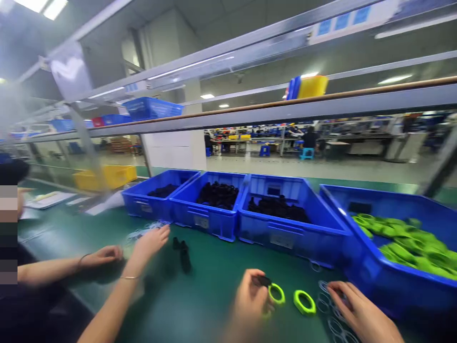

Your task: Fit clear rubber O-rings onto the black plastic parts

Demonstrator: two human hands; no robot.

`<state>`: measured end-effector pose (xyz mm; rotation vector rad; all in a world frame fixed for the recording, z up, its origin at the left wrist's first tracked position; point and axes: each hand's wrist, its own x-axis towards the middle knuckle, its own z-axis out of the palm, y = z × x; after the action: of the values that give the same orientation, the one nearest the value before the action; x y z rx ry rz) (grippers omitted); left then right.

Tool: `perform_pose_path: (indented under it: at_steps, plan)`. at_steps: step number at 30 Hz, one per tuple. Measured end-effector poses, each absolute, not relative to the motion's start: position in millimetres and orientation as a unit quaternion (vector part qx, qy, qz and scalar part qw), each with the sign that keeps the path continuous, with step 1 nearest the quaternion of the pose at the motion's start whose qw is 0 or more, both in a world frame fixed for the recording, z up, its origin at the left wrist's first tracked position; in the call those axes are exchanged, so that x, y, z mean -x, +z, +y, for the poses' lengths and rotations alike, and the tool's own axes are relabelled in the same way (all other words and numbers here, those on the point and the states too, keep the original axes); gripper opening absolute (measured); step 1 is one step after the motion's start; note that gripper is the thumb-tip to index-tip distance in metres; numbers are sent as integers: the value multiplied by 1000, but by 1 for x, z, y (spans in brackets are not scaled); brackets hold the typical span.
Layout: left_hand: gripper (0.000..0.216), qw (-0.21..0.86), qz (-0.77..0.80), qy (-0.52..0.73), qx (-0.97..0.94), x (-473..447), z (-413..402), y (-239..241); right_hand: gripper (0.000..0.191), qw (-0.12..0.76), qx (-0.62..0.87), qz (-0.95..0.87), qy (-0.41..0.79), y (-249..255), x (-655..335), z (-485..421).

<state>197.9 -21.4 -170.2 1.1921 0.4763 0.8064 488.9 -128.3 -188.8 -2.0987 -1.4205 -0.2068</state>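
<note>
Green ring [276, 293] and a small black part [263, 281] sit pinched in our left hand [250, 297] over the bench [207, 295]; we judge them mid-joining. Our right hand [352, 305], fingers loosely spread, touches thin clear rings [330, 305]; picking one needs a fine pinch.

Neon-green rings [304, 302], blue bins [285, 228]

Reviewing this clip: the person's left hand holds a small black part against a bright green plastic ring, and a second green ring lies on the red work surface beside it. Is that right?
Not quite. The head view shows a dark green work surface, not a red one. The rest stands: the left hand holds a small black part against a bright green plastic ring, and a second green ring lies beside it.
</note>
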Motion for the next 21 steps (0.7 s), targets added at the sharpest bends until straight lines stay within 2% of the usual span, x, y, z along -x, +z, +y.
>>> perform_pose_path:
  at_steps: [3, 6, 16, 21]
  plan:
    - [66, 715, 265, 384, -520, -196, -10, -170, 44, 261, 812, -522, -15, -188, -485, -132]
    - [78, 717, 289, 371, -514, -194, 2, -170, 41, 244, 808, -536, -11, -183, -475, -128]
    - [72, 727, 273, 346, -527, -191, -6, -168, 26, 184, 758, -624, -40, -185, -466, -129]
    - [69, 745, 248, 333, -523, -191, -10, -159, 29, 194, 774, -602, -45, -176, -465, -128]
